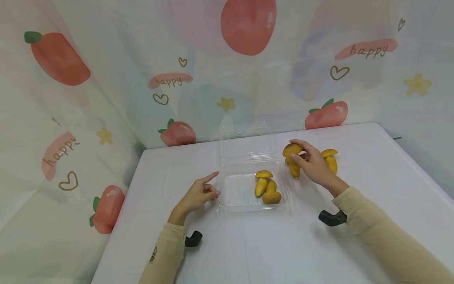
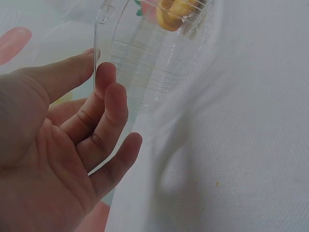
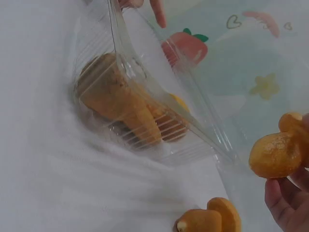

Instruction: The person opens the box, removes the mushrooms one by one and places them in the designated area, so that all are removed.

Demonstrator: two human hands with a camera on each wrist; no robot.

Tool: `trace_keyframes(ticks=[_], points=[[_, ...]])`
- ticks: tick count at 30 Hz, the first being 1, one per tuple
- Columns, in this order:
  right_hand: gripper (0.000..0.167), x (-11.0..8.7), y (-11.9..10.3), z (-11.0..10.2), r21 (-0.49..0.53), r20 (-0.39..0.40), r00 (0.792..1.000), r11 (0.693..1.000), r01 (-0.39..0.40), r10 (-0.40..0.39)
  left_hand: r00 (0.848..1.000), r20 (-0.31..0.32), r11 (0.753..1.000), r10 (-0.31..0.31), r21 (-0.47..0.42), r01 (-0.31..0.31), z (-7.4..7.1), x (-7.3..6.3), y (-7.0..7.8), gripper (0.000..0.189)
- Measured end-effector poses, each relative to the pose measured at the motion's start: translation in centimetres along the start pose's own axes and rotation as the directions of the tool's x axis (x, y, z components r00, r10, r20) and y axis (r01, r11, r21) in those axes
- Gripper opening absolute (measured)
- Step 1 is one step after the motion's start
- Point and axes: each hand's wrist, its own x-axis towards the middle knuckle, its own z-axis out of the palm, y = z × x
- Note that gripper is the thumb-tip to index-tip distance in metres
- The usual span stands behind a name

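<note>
My right hand (image 1: 312, 163) holds a yellow mushroom (image 1: 294, 167) beside the right side of a clear plastic clamshell box (image 1: 237, 193). Thumb and fingers grip it near the brown-marked cap, stem pointing down. Inside the box, toward its right side, lie one mushroom (image 1: 261, 186) and another mushroom (image 1: 272, 197) with its cap toward me. At the left rim is my left hand (image 1: 196, 195), one finger stretched out to the rim, the others loosely bent. The left wrist view shows its fingertips (image 2: 116, 99) overlapping the box's edge.
Another mushroom (image 1: 330, 161) rests on the white table right of my right hand, partly hidden by it. The box's transparent lid (image 1: 246, 148) stands raised at the back. Behind the table hangs a printed curtain (image 1: 209, 86) with fruit and hearts.
</note>
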Motion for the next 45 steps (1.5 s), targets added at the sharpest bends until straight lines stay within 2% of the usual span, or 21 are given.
trace_keyframes(ticks=[3,9,17,23,34,45], points=[[0.05,0.0,0.6,-0.7,-0.01,-0.013,1.0,1.0,0.0,-0.001,1.0,-0.004,1.0,-0.006,0.004,0.006,0.0,0.0,0.0,0.073],[0.052,-0.1,1.4,-2.3,-0.038,-0.052,0.997,0.997,-0.062,0.06,1.0,-0.007,1.0,-0.011,0.006,0.011,0.0,0.1,-0.1,0.073],[0.049,-0.2,2.8,-4.3,-0.11,-0.1,0.993,0.991,-0.076,0.065,1.0,-0.008,1.0,-0.017,0.004,0.017,-0.1,0.1,-0.1,0.073],[0.051,-0.4,4.3,-5.6,-0.12,-0.128,0.987,0.986,-0.111,0.095,1.0,-0.003,1.0,-0.02,-0.001,0.02,0.0,0.1,0.0,0.073],[0.055,-1.0,6.1,-7.8,-0.166,-0.183,0.968,0.966,-0.201,0.17,1.0,-0.005,1.0,-0.023,-0.014,0.023,0.2,-0.1,0.1,0.074],[0.06,-1.4,8.5,-9.8,-0.198,-0.241,0.937,0.932,-0.303,0.254,1.0,-0.009,1.0,-0.019,-0.006,0.019,0.1,0.0,-0.1,0.074]])
